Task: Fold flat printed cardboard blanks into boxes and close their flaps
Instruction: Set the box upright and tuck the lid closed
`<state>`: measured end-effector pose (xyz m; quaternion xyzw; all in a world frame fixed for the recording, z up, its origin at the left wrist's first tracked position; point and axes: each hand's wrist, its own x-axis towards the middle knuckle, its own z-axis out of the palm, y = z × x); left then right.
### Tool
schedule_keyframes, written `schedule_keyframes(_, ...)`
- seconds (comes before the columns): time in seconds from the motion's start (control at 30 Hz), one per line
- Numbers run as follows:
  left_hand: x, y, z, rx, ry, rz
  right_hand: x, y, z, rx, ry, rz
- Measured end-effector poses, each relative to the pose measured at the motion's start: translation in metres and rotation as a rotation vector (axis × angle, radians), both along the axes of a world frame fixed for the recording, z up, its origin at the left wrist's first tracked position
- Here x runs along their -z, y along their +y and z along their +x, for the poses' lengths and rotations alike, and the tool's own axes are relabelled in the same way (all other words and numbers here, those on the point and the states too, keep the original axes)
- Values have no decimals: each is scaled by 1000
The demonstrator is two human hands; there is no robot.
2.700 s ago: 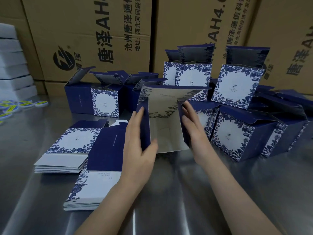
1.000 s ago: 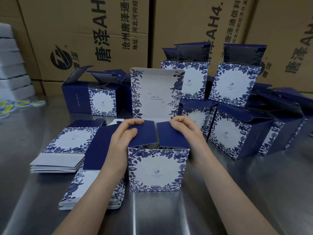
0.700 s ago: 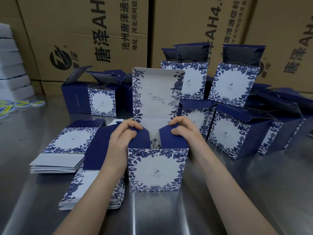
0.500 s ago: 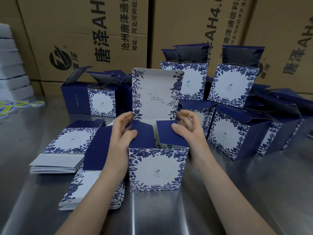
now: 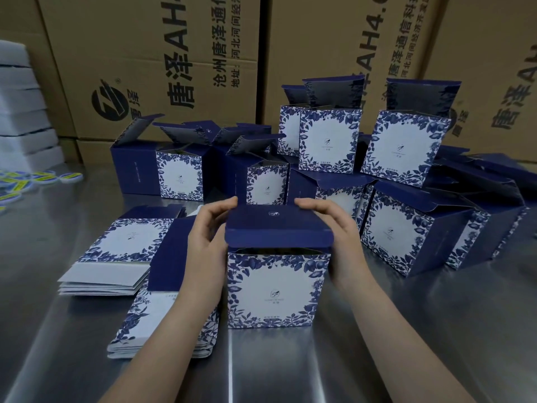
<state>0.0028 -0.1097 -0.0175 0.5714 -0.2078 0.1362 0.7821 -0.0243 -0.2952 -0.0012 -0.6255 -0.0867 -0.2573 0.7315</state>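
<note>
Navy-blue card closed off the top of the box (image 5: pixel 274 289), which was stood upright on the steel bench (image 5: pixel 406 344) directly in front of the person, its white, flower-bordered face turned toward the camera. Half a second earlier the lid (image 5: pixel 276 225) had been seen standing upright behind the opening, its printed inner side showing, while the two dark side flaps were being pressed inward. By this moment the lid had been swung forward and down over them, so that they were almost wholly hidden. The lid was gripped at its left edge by the left hand (image 5: pixel 207 242), with fingers curled over the far edge and the thumb at the near side, and at its right edge by the right hand (image 5: pixel 338 237) in the same manner. The tuck lip (image 5: pixel 279 241) along the front of the lid was bent downward but was seen lying outside the front wall, with a dark gap left beneath it. The closure was therefore judged unfinished, as the lip would need to be guided inside the front wall and pushed home. Two stacks of flat blanks (image 5: pixel 116 257) were left just beside the box on its left, one partly hidden by the left forearm, which suggested that more folding remained. Folded boxes (image 5: pixel 404 231) were piled behind and to the right, several with lids raised, in front of large brown cartons (image 5: pixel 162 53).
</note>
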Motion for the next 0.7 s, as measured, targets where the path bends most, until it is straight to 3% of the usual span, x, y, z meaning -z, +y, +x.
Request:
schedule_keyframes(0.17, 1, -3, -3, -50, -25, 39, -1, 0, 1, -42, 2, 81)
schedule_keyframes(0.53, 1, -3, -5, -6, -6, -26, 0, 4, -5, 50, 26, -56)
schedule_keyframes(0.7, 2, -1, -3, -33, 26, -20, 0, 1, -4, 219, -27, -66)
